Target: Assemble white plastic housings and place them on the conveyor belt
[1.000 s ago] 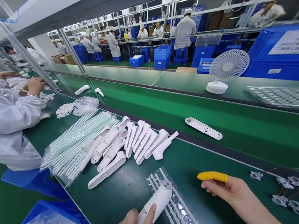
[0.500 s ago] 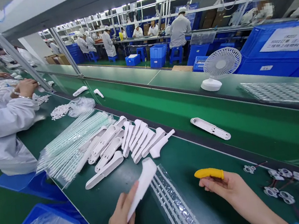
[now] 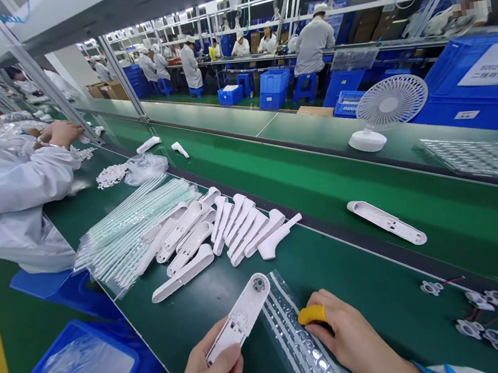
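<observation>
My left hand (image 3: 212,367) grips a white plastic housing half (image 3: 237,321), its hollow inner side facing up and a round grey part seated in the far end. My right hand (image 3: 340,328), with a yellow finger cot (image 3: 312,314) on one finger, is closed in a pinch at a see-through strip (image 3: 307,351) with white bands and rows of round shapes. Anything between those fingertips is hidden. Beyond my hands lies a group of similar white housing pieces (image 3: 236,228), beside a bundle of thin pale sticks in plastic (image 3: 138,226).
A single housing half (image 3: 388,222) lies on the green belt (image 3: 315,195). Small wired ring parts (image 3: 482,326) sit at right. A white fan (image 3: 388,105) stands across the belt. At left are a co-worker's sleeve (image 3: 7,177) and a blue bin with plastic bags (image 3: 133,351).
My left hand has turned the housing so its inner side faces up. My right hand has moved left and down to the strip, its fingers now curled. The view has shifted slightly.
</observation>
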The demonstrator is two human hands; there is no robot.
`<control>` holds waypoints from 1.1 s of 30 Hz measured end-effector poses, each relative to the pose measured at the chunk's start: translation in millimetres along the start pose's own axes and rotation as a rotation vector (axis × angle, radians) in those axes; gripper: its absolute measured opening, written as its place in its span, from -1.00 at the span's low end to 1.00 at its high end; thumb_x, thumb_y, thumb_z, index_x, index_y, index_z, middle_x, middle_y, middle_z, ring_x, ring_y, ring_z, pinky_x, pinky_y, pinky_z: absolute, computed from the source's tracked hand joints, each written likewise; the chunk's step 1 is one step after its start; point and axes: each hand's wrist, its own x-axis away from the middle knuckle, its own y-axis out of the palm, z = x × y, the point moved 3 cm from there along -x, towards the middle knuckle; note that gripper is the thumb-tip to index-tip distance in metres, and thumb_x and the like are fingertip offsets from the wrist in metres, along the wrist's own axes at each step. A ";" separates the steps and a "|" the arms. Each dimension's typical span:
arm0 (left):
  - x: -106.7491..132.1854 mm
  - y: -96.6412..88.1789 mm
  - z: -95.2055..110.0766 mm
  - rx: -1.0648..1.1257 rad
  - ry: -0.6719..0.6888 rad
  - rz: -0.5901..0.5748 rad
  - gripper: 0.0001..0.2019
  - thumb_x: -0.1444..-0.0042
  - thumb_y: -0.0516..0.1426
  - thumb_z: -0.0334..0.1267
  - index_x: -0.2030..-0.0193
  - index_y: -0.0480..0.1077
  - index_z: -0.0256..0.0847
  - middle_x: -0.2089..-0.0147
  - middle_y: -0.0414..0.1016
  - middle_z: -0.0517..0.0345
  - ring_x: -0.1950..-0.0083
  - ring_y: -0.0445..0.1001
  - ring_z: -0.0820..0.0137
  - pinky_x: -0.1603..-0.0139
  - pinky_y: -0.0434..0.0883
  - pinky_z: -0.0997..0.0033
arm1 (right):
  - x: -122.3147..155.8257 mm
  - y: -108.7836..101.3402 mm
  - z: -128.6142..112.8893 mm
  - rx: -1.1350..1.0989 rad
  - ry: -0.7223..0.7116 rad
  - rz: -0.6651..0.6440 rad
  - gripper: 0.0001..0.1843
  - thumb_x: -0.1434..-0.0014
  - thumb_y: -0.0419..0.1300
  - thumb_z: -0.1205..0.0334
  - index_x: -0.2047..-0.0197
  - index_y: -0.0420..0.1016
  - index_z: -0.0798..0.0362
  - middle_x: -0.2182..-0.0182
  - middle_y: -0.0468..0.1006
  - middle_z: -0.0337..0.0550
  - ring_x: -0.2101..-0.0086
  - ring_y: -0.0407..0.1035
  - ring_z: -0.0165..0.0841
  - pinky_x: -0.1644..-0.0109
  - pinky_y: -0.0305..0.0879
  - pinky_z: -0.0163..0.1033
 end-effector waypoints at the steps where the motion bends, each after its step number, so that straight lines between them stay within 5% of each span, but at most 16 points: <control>1: 1.2 1.3 -0.5 -0.009 -0.012 -0.003 -0.21 0.20 0.27 -0.02 -0.11 0.04 -0.31 0.69 0.25 0.38 0.75 -0.09 0.70 0.72 -0.10 0.63 | 1.6 2.7 -0.1 0.018 -0.006 -0.017 -0.78 -0.14 -0.04 0.34 0.36 0.42 0.01 0.35 0.40 -0.12 0.35 0.30 -0.29 0.34 0.29 -0.21; 9: 8.0 16.0 6.5 -0.133 -0.028 -0.082 -0.21 0.16 0.22 0.04 -0.14 0.04 -0.35 0.67 0.29 0.33 0.73 -0.05 0.68 0.72 -0.14 0.58 | 2.8 7.3 -1.9 0.027 -0.058 0.019 -0.76 -0.16 -0.07 0.29 0.38 0.41 -0.01 0.38 0.40 -0.12 0.39 0.29 -0.28 0.36 0.28 -0.17; 13: 15.6 21.1 11.1 -0.129 -0.085 -0.069 -0.17 0.17 0.23 0.05 -0.16 -0.01 -0.36 0.63 0.30 0.32 0.70 -0.05 0.67 0.72 -0.11 0.59 | 1.2 -7.3 5.6 -0.145 -0.059 0.190 -0.76 -0.16 -0.05 0.18 0.36 0.42 -0.01 0.39 0.43 -0.11 0.36 0.32 -0.28 0.32 0.31 -0.18; 16: 18.6 26.1 13.6 -0.108 -0.117 -0.112 -0.21 0.16 0.23 0.02 -0.14 0.04 -0.32 0.64 0.28 0.35 0.71 -0.11 0.68 0.74 -0.13 0.60 | -0.3 -20.0 12.3 -0.288 0.020 0.306 -0.81 -0.04 0.08 0.10 0.31 0.43 -0.02 0.35 0.47 -0.13 0.39 0.35 -0.29 0.31 0.34 -0.20; 21: 14.6 29.7 11.4 -0.195 -0.058 -0.167 -0.27 0.13 0.20 0.05 -0.14 0.13 -0.27 0.60 0.30 0.28 0.69 0.00 0.65 0.70 -0.01 0.61 | 0.4 -23.4 18.5 -0.602 0.200 0.300 -0.63 0.06 0.12 -0.02 0.23 0.45 0.02 0.23 0.51 -0.10 0.31 0.40 -0.26 0.26 0.39 -0.22; 27: -1.1 0.9 0.9 -1.143 0.558 0.073 -0.51 -0.06 0.01 -0.05 -0.17 0.07 0.17 0.06 0.36 0.02 0.35 0.43 0.32 0.35 0.37 0.37 | 15.9 -22.7 34.1 -0.711 0.274 0.329 -0.58 0.07 0.14 -0.12 0.27 0.50 0.01 0.31 0.54 -0.08 0.32 0.42 -0.24 0.28 0.39 -0.27; 30: -16.1 -15.4 -11.3 -1.665 0.716 0.098 -0.45 -0.03 0.06 -0.06 -0.18 0.01 0.21 0.14 0.41 0.01 0.35 0.45 0.25 0.37 0.39 0.34 | 23.9 -32.3 37.9 -0.659 0.260 0.308 -0.66 0.06 0.14 -0.05 0.31 0.50 0.00 0.34 0.54 -0.13 0.32 0.42 -0.24 0.24 0.37 -0.25; 33: -26.0 -24.8 -16.6 -1.916 0.886 0.170 -0.44 -0.06 0.03 -0.09 -0.21 -0.06 0.17 0.22 0.44 0.02 0.43 0.42 0.29 0.45 0.37 0.41 | 27.0 -51.0 46.8 -0.568 0.245 0.349 -0.70 0.03 0.10 -0.01 0.31 0.49 -0.02 0.34 0.53 -0.16 0.32 0.42 -0.24 0.22 0.36 -0.20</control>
